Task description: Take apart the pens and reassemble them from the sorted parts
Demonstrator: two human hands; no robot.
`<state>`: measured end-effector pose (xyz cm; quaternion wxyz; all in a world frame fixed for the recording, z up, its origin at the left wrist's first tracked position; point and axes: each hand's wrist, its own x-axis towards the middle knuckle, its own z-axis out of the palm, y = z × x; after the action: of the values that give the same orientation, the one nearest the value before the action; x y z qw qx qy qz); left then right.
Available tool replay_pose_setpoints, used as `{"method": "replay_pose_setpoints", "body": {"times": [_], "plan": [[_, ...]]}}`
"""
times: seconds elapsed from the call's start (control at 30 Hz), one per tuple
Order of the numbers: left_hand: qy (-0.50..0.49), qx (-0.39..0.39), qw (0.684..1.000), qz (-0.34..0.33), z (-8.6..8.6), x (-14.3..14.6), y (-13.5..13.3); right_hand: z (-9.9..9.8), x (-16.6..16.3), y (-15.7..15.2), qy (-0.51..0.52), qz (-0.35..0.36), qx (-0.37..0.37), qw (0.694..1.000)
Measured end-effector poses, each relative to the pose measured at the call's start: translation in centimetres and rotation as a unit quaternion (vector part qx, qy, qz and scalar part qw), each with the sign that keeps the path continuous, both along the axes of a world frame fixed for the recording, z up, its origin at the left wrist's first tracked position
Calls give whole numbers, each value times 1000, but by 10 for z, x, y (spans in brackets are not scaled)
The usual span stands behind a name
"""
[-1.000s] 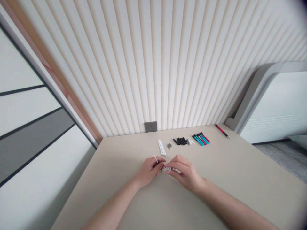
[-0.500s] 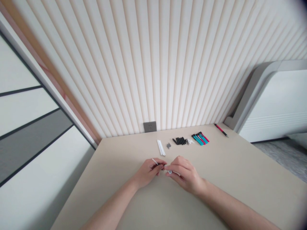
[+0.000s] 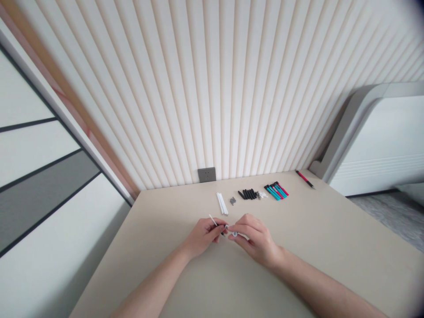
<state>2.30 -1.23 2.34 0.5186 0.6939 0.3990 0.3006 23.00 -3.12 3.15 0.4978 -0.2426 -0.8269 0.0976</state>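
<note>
Over the near middle of the table, my left hand is closed round a white pen refill. The refill's thin white end sticks up, and a dark part with a pointed tip shows below the fingers. Close beside it, the fingers of my right hand are bent in a pinch. A small light object with a round end shows between thumb and forefinger; its kind I cannot make out. A tiny pale ring-like piece lies where the fingertips of both hands nearly meet.
Beyond my hands on the beige table lie white refills, small grey pieces, black grips, small clear-white parts and teal and red pen barrels. A red-and-black pen rests far right. A ribbed wall stands behind.
The refill in my left hand has tilted more upright, and its dark pointed tip now shows below the fingers. My right hand's fingertips have shifted slightly, with the small round-ended object still between them.
</note>
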Motion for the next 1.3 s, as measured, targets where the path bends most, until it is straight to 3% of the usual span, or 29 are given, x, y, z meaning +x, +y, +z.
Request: {"method": "replay_pose_setpoints", "body": {"times": [0.23,0.5,0.63,0.73,0.83,0.97,1.07,1.2,1.3], "plan": [[7,33,998,-44,9,1,-3,-5,-1,1,12,-11,-18,1000],[-17,6,1000,-26,3,0,-1,0,-1,-1,-1,-9,-1,1000],[-55,-14,998,22,-5,-5,3,0,-1,-1,5,-32,-24,999],[-109,-5,990,85,-10,-9,5,-4,-4,1,21,-94,-114,989],[-144,-2,982,125,-11,-11,7,-12,-7,7,34,-124,-263,956],[-159,-7,981,107,-11,-10,5,-25,-13,17,48,-39,-427,902],[-167,-8,980,105,-11,-8,4,-29,-16,23,133,44,-494,858],[-175,-6,976,133,-10,-7,5,-28,-19,22,262,138,-562,772],[-164,-10,976,140,-9,-7,5,-27,-19,20,303,187,-598,718]]}}
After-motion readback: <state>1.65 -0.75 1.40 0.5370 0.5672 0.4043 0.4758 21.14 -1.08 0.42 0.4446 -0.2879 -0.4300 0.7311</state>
